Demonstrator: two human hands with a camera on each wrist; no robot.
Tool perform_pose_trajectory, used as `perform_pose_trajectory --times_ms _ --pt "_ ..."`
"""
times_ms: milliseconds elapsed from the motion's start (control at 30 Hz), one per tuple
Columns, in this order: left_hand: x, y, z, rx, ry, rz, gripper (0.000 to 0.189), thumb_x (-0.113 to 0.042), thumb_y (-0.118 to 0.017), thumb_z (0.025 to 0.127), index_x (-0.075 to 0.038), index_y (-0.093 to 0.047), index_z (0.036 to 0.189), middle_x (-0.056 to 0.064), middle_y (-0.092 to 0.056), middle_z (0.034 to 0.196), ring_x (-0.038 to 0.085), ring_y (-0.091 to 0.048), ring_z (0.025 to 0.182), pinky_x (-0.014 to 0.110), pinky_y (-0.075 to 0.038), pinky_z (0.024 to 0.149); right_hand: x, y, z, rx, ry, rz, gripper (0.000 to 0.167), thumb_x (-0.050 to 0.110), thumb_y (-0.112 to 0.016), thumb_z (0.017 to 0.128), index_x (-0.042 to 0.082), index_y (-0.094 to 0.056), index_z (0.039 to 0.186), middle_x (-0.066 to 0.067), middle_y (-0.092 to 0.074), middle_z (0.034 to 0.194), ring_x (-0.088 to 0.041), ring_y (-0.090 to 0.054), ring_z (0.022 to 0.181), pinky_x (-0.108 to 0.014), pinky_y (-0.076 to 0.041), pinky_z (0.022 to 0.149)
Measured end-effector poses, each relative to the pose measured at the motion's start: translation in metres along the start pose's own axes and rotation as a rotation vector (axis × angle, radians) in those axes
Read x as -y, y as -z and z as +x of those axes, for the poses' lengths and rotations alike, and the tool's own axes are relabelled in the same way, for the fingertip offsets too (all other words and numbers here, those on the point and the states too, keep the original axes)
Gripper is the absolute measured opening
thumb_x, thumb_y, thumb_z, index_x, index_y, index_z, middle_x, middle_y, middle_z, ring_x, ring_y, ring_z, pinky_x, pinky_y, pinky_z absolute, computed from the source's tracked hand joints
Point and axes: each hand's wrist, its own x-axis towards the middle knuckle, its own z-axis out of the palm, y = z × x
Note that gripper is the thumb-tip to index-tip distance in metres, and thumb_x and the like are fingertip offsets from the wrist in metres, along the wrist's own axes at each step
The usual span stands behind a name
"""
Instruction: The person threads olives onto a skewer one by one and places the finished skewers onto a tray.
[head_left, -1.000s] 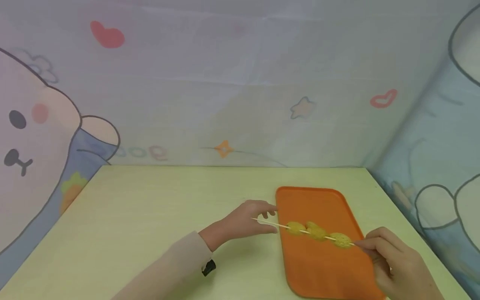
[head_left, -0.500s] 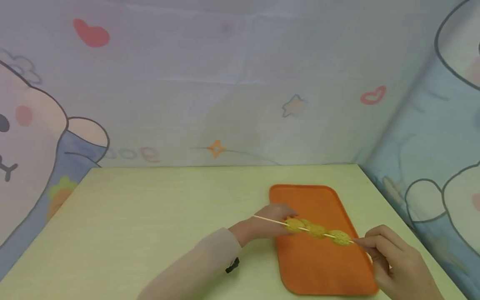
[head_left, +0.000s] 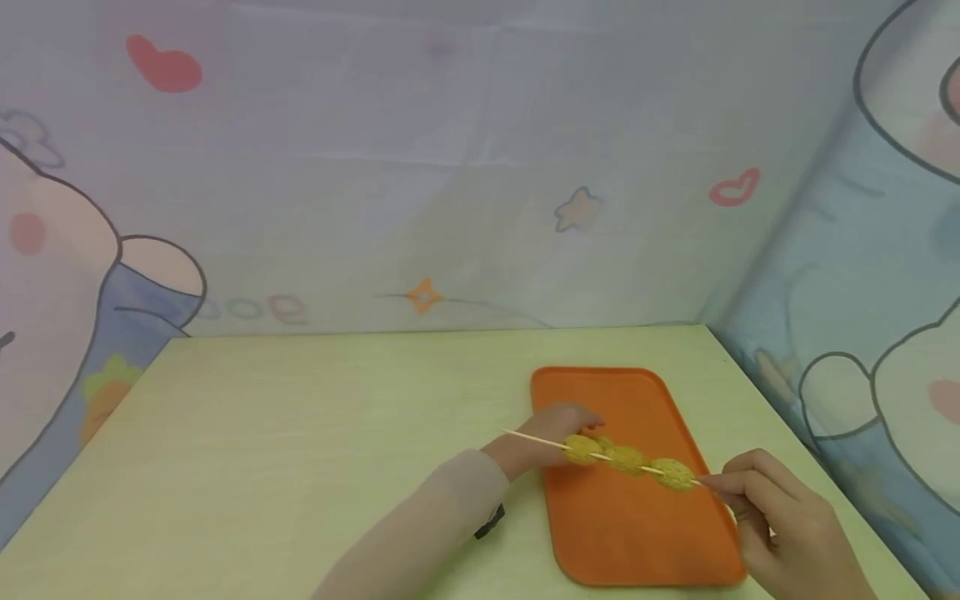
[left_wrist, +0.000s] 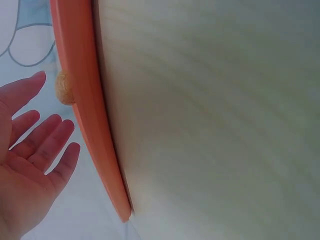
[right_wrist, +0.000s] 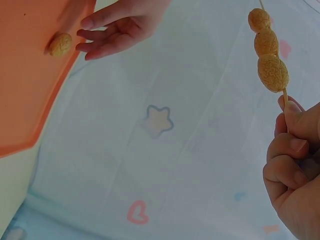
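Note:
My right hand [head_left: 780, 512] pinches the lower end of a bamboo skewer [head_left: 528, 436] between thumb and fingers. Threaded on it are three tan, wrinkled balls [right_wrist: 272, 74], touching one another in the right wrist view. In the head view the skewer slants up to the left, its bare tip crossing in front of my left hand [head_left: 551, 433]. A loose ball of the same kind [right_wrist: 61, 44] lies on the orange tray [head_left: 637, 533], mostly hidden behind the skewered balls in the head view. My left hand reaches over the tray's left rim, fingers spread and empty, close to that loose ball.
The tray stands on the right part of a pale yellow table [head_left: 300, 433]. Cloth walls with cartoon prints [head_left: 450, 167] rise behind and to the right of the table. A dark object [head_left: 490, 522] shows beneath my left cuff.
My left hand has moved right from the tray's left edge to over the tray, near the loose ball. My right hand keeps holding the skewer. The head view has shifted slightly right.

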Motion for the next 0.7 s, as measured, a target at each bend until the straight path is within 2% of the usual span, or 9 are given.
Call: perform_pose_trajectory --times_ms 167,433,700 --pt "0.002 -0.004 0.009 0.009 0.005 0.065 0.041 -0.020 -0.066 0.089 -0.006 -0.062 0.128 0.006 -0.064 0.125 0.017 -0.057 0.118 0.020 -0.040 0.102 0.003 -0.002 0.003 -0.051 0.029 0.007 0.047 0.021 -0.030 0.098 0.000 -0.066 0.079 -0.003 -0.051 0.077 0.006 -0.031 0.061 -0.006 -0.025 0.047" --pt "0.008 -0.014 0.018 0.006 -0.045 0.090 0.038 -0.018 -0.064 0.089 -0.006 -0.064 0.125 0.005 -0.066 0.120 0.015 -0.060 0.113 0.018 -0.042 0.099 -0.002 0.000 -0.005 -0.013 -0.005 0.010 0.042 0.017 -0.030 0.095 0.000 -0.067 0.084 -0.002 -0.052 0.081 0.007 -0.032 0.062 -0.006 -0.027 0.048" --pt "0.004 -0.016 0.022 0.026 0.002 0.097 0.041 -0.012 -0.067 0.084 -0.010 -0.065 0.125 0.002 -0.065 0.120 0.013 -0.059 0.112 0.017 -0.042 0.098 -0.003 0.002 -0.009 0.012 -0.034 0.003 0.038 0.012 -0.030 0.091 0.003 -0.067 0.087 -0.001 -0.052 0.083 0.007 -0.033 0.062 -0.006 -0.028 0.049"
